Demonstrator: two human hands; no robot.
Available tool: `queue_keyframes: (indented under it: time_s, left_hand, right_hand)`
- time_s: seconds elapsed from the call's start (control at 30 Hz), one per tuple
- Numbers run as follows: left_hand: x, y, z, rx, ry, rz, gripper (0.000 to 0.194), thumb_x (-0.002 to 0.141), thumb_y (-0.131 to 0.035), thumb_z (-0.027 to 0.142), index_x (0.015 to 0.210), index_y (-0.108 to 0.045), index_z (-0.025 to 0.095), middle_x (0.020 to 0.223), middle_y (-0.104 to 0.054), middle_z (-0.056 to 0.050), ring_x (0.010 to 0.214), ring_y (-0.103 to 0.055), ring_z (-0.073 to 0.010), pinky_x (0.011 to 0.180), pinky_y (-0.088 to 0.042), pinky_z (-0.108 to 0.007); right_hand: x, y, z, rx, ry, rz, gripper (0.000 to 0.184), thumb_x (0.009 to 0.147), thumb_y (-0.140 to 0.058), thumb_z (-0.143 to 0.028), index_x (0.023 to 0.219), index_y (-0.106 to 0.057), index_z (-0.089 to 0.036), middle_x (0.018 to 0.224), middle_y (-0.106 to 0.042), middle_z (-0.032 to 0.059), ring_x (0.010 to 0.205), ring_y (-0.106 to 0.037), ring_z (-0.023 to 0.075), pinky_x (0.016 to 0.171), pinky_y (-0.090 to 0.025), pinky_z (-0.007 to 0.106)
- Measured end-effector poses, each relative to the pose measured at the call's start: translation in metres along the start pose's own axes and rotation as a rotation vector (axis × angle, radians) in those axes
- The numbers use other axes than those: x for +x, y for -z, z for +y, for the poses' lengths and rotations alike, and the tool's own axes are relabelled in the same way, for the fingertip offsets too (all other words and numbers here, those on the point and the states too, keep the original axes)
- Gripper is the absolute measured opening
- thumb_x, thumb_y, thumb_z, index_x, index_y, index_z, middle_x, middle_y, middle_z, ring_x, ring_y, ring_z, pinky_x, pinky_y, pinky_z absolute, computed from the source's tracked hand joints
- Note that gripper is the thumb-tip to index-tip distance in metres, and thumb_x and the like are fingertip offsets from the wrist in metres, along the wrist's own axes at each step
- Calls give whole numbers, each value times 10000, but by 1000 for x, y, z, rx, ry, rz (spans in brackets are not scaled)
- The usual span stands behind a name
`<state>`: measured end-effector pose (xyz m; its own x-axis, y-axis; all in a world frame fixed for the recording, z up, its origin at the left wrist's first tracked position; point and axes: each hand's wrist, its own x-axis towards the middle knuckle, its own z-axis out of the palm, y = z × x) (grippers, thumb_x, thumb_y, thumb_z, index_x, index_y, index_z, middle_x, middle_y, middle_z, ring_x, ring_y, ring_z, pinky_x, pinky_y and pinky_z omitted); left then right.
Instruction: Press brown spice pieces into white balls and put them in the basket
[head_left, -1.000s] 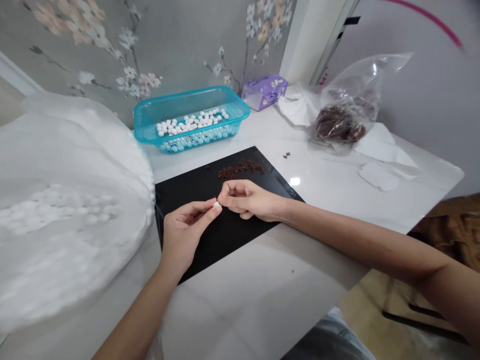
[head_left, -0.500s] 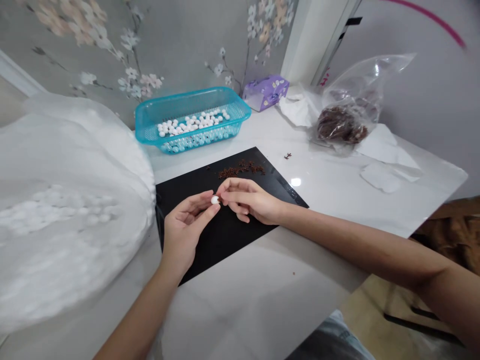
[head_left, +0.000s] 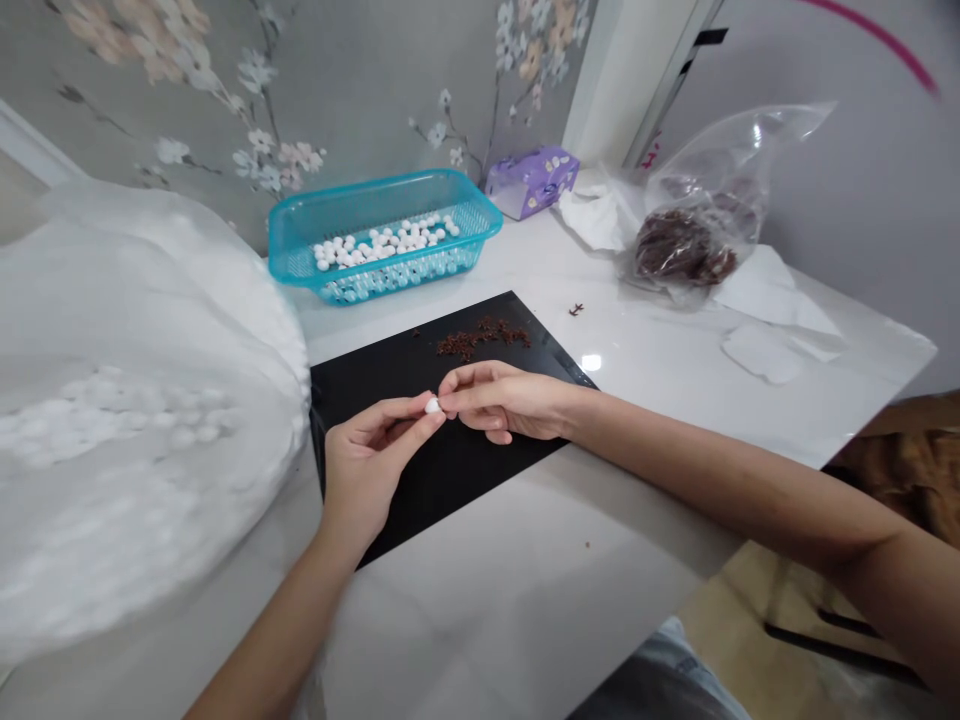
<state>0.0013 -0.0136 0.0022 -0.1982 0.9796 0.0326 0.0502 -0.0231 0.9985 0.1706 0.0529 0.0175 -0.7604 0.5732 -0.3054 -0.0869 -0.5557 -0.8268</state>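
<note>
My left hand (head_left: 371,465) pinches a small white bead-like piece (head_left: 432,405) between thumb and forefinger, above a black mat (head_left: 450,470). My right hand (head_left: 502,400) meets it from the right, its thumb and forefinger pressed against the same white piece, the other fingers curled. A small heap of dark reddish-brown bits (head_left: 480,338) lies on the far part of the mat. Behind it stands a turquoise plastic basket (head_left: 465,205) holding several white pieces.
A large white bag (head_left: 127,400) of white pieces fills the left. At the back right are a clear bag of dark brown stuff (head_left: 686,245), a purple tissue box (head_left: 531,182), white papers (head_left: 761,350) and one loose brown bit (head_left: 575,309). The white table's edge (head_left: 750,540) runs at the right.
Both hands stay together over the mat, shifting only slightly; the white piece has turned a little between the fingertips.
</note>
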Motion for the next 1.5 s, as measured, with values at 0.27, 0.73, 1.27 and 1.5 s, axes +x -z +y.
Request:
queue_keyframes:
  time_s: [0.27,0.73,1.27,1.5]
  left_hand:
    - [4,-1,-1,-70,41,35,178,635,-795,260,805,-743,240,841,-744,0,799,-671,-117,784,-530,-207]
    - [4,-1,-2,-125,63,-16,166,688,-763,265,853,-743,258,829,-741,18,733,-655,-73,734,-513,-148]
    - [4,0,-1,-120,127,-46,150,666,-779,283,808,-748,249,800,-739,19,684,-645,-64,703,-513,-135]
    - [4,1,1,-144,154,-55,145,653,-786,289,784,-749,238,798,-738,14,662,-636,-64,683,-513,-142]
  right_hand:
    - [3,-9,10,-101,202,115,308,705,-719,-376,770,-501,-170,603,-461,-88,377,-318,7,313,-332,150]
    - [6,-1,26,-1187,1209,432,75,888,-510,-145,911,-579,-163,854,-609,50,745,-582,103,591,-494,199]
    - [4,-1,21,-1133,1172,329,79,874,-478,-90,851,-527,-147,811,-567,49,694,-538,89,564,-464,183]
    - [4,-3,29,-1088,1164,365,47,859,-515,-130,890,-547,-148,848,-587,47,536,-481,50,473,-438,177]
